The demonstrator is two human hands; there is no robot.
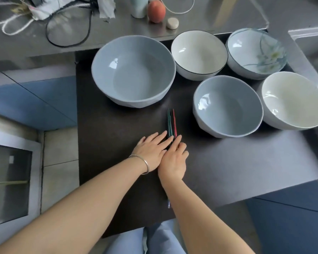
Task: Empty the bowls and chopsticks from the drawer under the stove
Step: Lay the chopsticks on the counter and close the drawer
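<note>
Pressing flat, open-fingered, both hands (163, 153) cover chopsticks (171, 123) near five bowls (228, 107).

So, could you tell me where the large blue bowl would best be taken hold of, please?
Probably at the rim of the large blue bowl, one hand on each side from above. It stands upright and empty, too wide for one grip, and its near and left sides are free, while a white bowl crowds the right.

My forearms are bare with no sleeves, a thin silver bangle (142, 165) circles my left wrist, and pale blue trousers (154, 239) cover my legs.
</note>
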